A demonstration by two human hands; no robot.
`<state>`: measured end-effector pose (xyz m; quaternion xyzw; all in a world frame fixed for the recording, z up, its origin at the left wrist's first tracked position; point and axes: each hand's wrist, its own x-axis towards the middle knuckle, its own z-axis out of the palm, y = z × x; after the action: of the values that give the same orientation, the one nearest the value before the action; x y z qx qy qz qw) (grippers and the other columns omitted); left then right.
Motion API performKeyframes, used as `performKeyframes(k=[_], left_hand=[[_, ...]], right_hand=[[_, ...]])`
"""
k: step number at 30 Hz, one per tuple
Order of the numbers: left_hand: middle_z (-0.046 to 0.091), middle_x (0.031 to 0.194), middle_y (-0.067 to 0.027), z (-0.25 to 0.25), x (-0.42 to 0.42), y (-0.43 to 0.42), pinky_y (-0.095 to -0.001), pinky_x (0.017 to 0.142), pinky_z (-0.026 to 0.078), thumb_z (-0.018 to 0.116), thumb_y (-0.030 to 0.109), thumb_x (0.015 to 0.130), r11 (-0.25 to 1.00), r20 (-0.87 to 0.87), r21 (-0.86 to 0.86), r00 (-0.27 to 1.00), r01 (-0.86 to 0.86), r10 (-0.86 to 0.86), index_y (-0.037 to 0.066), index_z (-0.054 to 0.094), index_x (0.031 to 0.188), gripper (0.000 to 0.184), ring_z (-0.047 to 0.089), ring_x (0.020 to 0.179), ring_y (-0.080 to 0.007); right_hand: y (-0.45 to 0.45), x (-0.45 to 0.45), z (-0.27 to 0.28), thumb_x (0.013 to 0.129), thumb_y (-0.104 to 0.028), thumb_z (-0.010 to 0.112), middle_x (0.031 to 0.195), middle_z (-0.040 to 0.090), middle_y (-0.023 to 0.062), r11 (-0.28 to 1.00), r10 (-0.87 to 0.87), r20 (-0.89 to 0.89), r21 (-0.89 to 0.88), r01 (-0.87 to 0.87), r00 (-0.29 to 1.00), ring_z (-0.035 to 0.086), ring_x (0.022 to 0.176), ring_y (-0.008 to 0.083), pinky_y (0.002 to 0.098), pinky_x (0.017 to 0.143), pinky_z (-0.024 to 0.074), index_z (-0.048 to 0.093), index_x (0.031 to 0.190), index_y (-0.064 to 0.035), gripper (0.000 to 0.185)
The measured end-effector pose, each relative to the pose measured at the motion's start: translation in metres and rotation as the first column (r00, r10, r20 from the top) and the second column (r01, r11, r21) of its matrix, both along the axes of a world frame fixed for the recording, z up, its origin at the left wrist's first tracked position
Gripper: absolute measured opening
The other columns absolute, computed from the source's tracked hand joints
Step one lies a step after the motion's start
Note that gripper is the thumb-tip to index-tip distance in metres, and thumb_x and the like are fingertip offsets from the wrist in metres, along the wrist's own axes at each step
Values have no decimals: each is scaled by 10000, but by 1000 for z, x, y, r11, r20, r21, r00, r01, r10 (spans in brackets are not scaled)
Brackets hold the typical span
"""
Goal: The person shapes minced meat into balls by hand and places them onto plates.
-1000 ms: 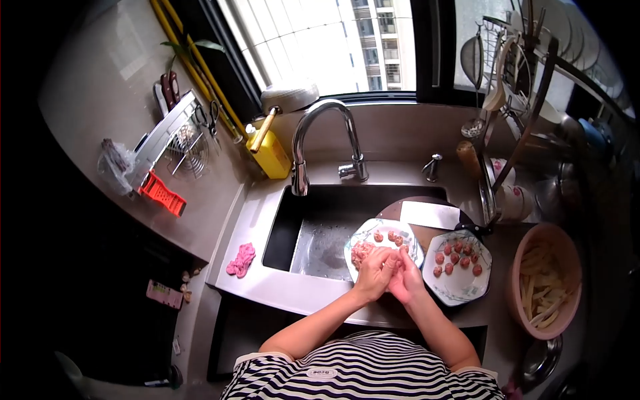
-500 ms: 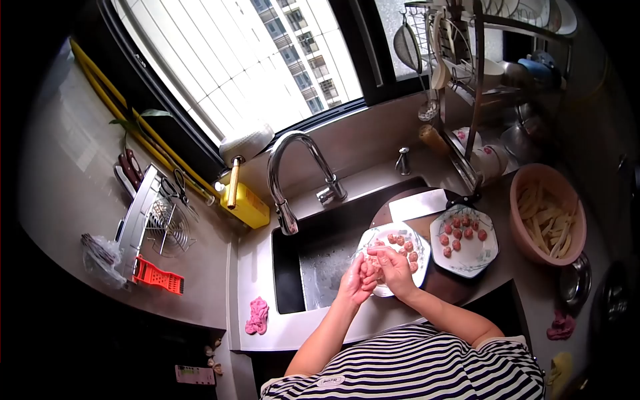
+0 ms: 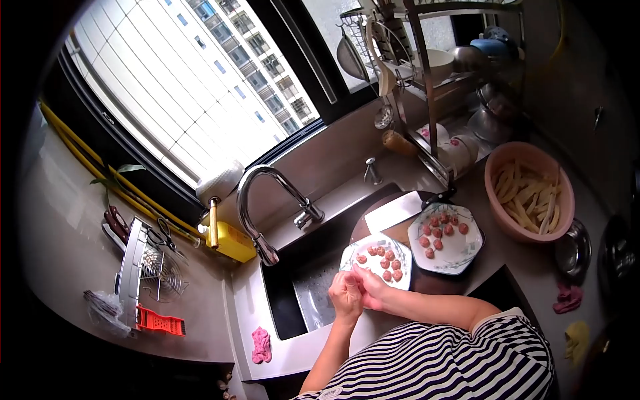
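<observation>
My left hand (image 3: 346, 295) and my right hand (image 3: 371, 289) are closed against each other at the near left edge of a white plate (image 3: 405, 275). Whatever lies between the palms is hidden. Several small raw meatballs (image 3: 387, 275) rest on that plate. A second white plate (image 3: 460, 259), to the right, carries more raw meatballs (image 3: 437, 233). Behind the plates a cleaver (image 3: 393, 212) lies flat on a round cutting board (image 3: 365, 227), its black handle pointing right.
The dark sink (image 3: 283, 300) with its tall chrome faucet (image 3: 250, 200) is at the left. A pink basin (image 3: 497, 193) of pale cut strips stands right, a dish rack (image 3: 427, 87) behind. A pink cloth (image 3: 261, 345) lies on the front counter, a yellow jug (image 3: 231, 241) by the window.
The view has swung to the right. My hands have come together more tightly, the right now pressed against the left, and they have shifted toward the near edge of the plate, uncovering more meatballs.
</observation>
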<state>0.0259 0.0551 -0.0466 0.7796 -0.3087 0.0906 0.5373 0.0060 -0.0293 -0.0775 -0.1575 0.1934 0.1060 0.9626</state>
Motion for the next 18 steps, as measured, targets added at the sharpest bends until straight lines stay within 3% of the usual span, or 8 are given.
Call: performKeyframes(k=[2, 6, 7, 11, 13, 14, 16, 18], left_hand=[[597, 701, -111, 19, -4, -8, -376, 761, 427, 340, 397, 970, 1000, 243, 25, 970, 6, -12, 8, 581, 695, 534, 577, 794, -236], [642, 784, -104, 9, 6, -3, -352, 860, 435, 333, 342, 983, 978, -93, -209, 996, -4, -15, -35, 617, 752, 525, 587, 871, -201], [644, 791, -105, 8, 8, -1, -340, 826, 449, 337, 326, 984, 960, -255, -277, 967, -46, -27, -30, 619, 755, 509, 592, 848, -190], [637, 780, -98, 1, 9, 9, -294, 707, 478, 393, 289, 969, 828, -672, -542, 665, -140, -327, 9, 604, 796, 391, 601, 736, -166], [632, 886, -105, -9, 9, 13, -311, 704, 482, 400, 301, 964, 654, -669, -728, 421, -205, -612, 26, 579, 858, 344, 599, 792, -182], [605, 991, -103, -18, 6, 8, -339, 765, 487, 396, 312, 963, 696, -799, -599, 356, -397, -484, 16, 554, 972, 336, 577, 917, -193], [578, 1043, -95, -25, 6, 6, -367, 843, 473, 406, 310, 959, 682, -781, -608, 149, -408, -607, 11, 519, 1068, 338, 541, 1008, -196], [583, 1014, -100, -49, 10, 8, -344, 830, 487, 388, 381, 955, 637, -732, -645, 104, -422, -673, 2, 499, 1115, 427, 564, 956, -197]], right_hand=[[-7, -2, 13, 964, -367, 378, 920, 597, 49, 1000, -3, -38, 22, 4, 999, 558, 858, 177, 309, 779, 469, 573, 948, -87, 341], [-26, -3, 17, 958, -350, 410, 670, 519, 40, 987, 162, 52, -9, -161, 985, 461, 513, 110, 200, 427, 371, 491, 683, -77, 396], [-27, -7, 14, 960, -342, 414, 577, 445, 17, 991, 135, 134, -11, -135, 982, 324, 392, 80, 176, 353, 236, 439, 605, -78, 443], [-26, -11, 25, 956, -315, 446, 519, 410, 1, 903, 103, 334, -426, 53, 937, 344, 408, 91, 243, 380, 271, 408, 535, -67, 490], [-17, -8, 30, 946, -297, 472, 516, 419, 24, 625, 63, 551, -671, 398, 832, 395, 439, 127, 274, 420, 318, 414, 546, -44, 476], [-16, -8, 34, 941, -288, 484, 514, 423, 36, 429, 91, 650, -709, 560, 754, 421, 455, 144, 290, 440, 342, 418, 552, -33, 470], [-21, -11, 43, 888, -324, 540, 568, 494, 91, 92, 258, 714, -689, 719, 651, 498, 506, 239, 349, 502, 398, 491, 618, -36, 398], [-21, -11, 50, 865, -315, 562, 628, 532, 92, -139, 397, 709, -581, 802, 583, 520, 544, 262, 339, 508, 410, 529, 655, -50, 340]])
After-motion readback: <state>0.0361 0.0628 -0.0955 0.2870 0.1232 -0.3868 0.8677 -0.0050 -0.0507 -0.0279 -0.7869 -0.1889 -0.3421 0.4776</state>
